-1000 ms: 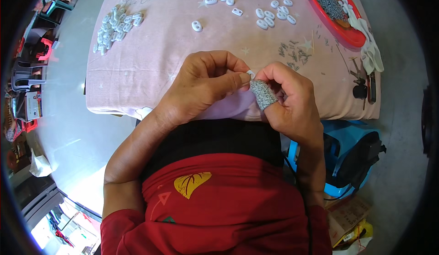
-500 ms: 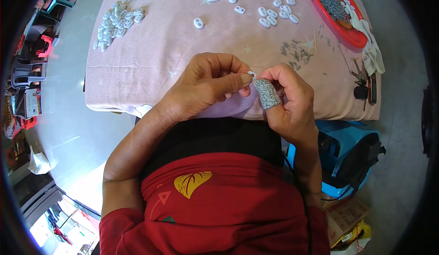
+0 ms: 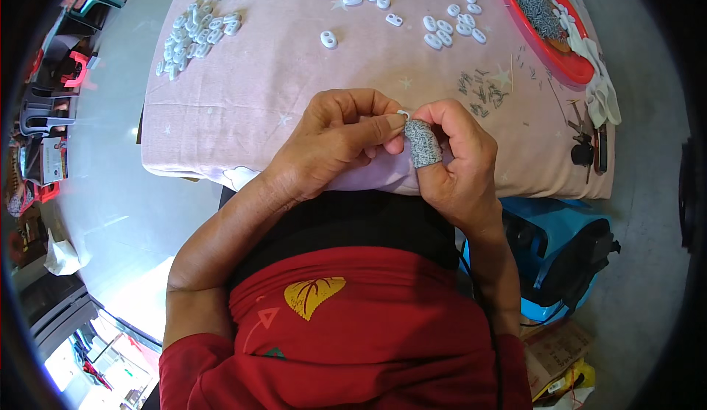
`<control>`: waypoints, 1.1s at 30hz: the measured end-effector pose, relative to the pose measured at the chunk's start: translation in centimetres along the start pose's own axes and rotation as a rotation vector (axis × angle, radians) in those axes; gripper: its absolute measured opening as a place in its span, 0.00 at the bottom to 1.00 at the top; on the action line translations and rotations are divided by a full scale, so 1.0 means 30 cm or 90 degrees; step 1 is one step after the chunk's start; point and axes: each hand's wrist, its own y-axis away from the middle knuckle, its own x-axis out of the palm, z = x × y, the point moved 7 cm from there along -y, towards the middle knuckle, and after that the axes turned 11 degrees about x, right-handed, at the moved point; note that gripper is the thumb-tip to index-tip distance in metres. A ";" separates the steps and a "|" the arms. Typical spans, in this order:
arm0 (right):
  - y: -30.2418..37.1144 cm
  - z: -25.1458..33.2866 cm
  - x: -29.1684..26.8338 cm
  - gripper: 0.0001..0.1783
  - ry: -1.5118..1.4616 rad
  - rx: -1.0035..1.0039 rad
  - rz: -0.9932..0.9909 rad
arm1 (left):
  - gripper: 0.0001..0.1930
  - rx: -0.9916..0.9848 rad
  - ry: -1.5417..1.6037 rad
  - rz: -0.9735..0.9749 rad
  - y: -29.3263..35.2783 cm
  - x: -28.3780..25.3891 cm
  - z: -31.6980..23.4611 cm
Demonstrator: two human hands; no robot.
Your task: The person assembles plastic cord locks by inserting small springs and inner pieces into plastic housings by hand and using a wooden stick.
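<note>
Pinching a white piece (image 3: 403, 113), left hand (image 3: 335, 139) adjoins right hand (image 3: 465, 149) (hold unclear); red tray (image 3: 577, 71) holds fasteners (image 3: 533, 6).

Red shirt (image 3: 383, 329), grey thumb cover (image 3: 423, 145)

A red tray (image 3: 579, 76) is sitting on a pink cloth (image 3: 243, 119), holding a mass of small grey metal pieces (image 3: 534, 9). White gloves (image 3: 605, 93) are hanging over the tray's near right edge. Left of the tray and closer to the person, the left hand (image 3: 340, 141) is pinching a small white piece (image 3: 403, 114) between thumb and forefinger. The right hand (image 3: 468, 149) is wearing a knitted grey cover (image 3: 423, 145) on its thumb and is meeting the left fingertips closely. Loose grey pins (image 3: 495, 100) are lying near the tray's left side; white oval pieces (image 3: 444, 26) are resting left of it, others heaping (image 3: 199, 33) much farther left.
</note>
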 end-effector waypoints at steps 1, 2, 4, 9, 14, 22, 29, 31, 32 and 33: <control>-0.001 0.002 0.000 0.08 -0.001 0.000 0.000 | 0.06 0.000 -0.001 0.000 -0.004 -0.003 0.002; -0.002 0.002 -0.002 0.08 -0.010 0.008 -0.003 | 0.07 -0.001 -0.005 0.008 -0.010 -0.005 0.005; -0.006 0.001 -0.009 0.08 -0.020 0.016 -0.004 | 0.07 -0.003 -0.008 0.014 -0.018 -0.011 0.003; -0.006 -0.030 -0.038 0.10 -0.124 0.026 -0.009 | 0.09 -0.023 0.047 0.048 -0.026 -0.021 0.007; -0.014 0.012 -0.048 0.13 0.013 -0.006 0.013 | 0.09 -0.020 0.041 0.036 -0.018 -0.024 0.004; -0.020 0.036 -0.039 0.12 0.095 -0.084 0.002 | 0.10 -0.011 0.014 0.043 -0.013 -0.014 0.000; -0.023 0.051 -0.029 0.12 0.119 -0.092 -0.006 | 0.07 0.020 -0.036 -0.004 -0.007 -0.002 -0.009; -0.023 0.046 -0.021 0.12 0.124 -0.093 -0.002 | 0.07 0.022 -0.036 -0.009 -0.007 -0.004 -0.007; -0.022 0.046 -0.018 0.12 0.124 -0.094 -0.002 | 0.06 0.025 -0.029 -0.009 -0.008 -0.004 -0.005; -0.022 0.044 -0.018 0.12 0.110 -0.091 -0.010 | 0.06 0.029 -0.022 -0.008 -0.009 -0.004 -0.004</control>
